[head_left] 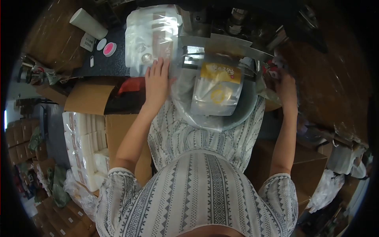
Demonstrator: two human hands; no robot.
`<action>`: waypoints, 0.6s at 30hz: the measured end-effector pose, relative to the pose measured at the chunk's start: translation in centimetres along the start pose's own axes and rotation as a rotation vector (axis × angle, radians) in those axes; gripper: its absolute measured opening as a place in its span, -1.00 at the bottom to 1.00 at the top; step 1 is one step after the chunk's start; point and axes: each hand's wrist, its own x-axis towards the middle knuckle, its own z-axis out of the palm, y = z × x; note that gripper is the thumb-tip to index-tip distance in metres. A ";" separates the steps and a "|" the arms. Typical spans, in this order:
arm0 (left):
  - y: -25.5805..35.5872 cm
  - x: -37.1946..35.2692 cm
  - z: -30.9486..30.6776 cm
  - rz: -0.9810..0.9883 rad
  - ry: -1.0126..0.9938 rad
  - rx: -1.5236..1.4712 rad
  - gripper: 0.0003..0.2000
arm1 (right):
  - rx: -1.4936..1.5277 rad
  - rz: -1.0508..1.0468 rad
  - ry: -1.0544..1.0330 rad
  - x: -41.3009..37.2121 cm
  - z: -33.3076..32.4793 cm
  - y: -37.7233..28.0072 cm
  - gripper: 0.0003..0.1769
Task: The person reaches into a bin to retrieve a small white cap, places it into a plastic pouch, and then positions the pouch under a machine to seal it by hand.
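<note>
My left hand (157, 83) lies with its fingers stretched out on the lower edge of a stack of clear plastic pouches (139, 39). On the right, my right hand (287, 89) is at the side of a metal machine (233, 45), with its fingers curled near a small red and white item (271, 68). What those fingers hold is too dim to make out. Between my hands a clear pouch with a yellow printed band (217, 93) hangs below the machine, over a pale round basin (249, 103) on my lap. Clear plastic film (185, 108) lines the basin.
A white cup (89, 23) and an open pink tin (109, 49) stand on the dark table at upper left. An open cardboard box (89, 96) and packed white packages (85, 146) are at my left. Another carton (302, 166) stands at my right.
</note>
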 end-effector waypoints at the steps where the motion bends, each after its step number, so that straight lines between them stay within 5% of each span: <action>1: -0.2 -0.5 -0.6 -0.016 -0.019 -0.101 -0.55 | -0.002 0.006 -0.005 -0.3 -0.1 -0.3 -0.71; 7: -0.1 -0.2 -3.4 -0.182 -0.049 -0.206 -0.89 | -0.155 0.119 -0.086 -0.2 -0.8 -2.5 -0.73; 13: 1.7 -0.7 -5.2 -0.242 -0.046 -0.314 -0.92 | 0.243 -0.088 0.065 -0.2 0.1 -2.0 -0.69; 18: 4.0 -0.5 -6.9 -0.231 0.043 -0.393 -0.93 | 0.769 0.138 -0.078 -2.2 -2.9 -5.4 -0.66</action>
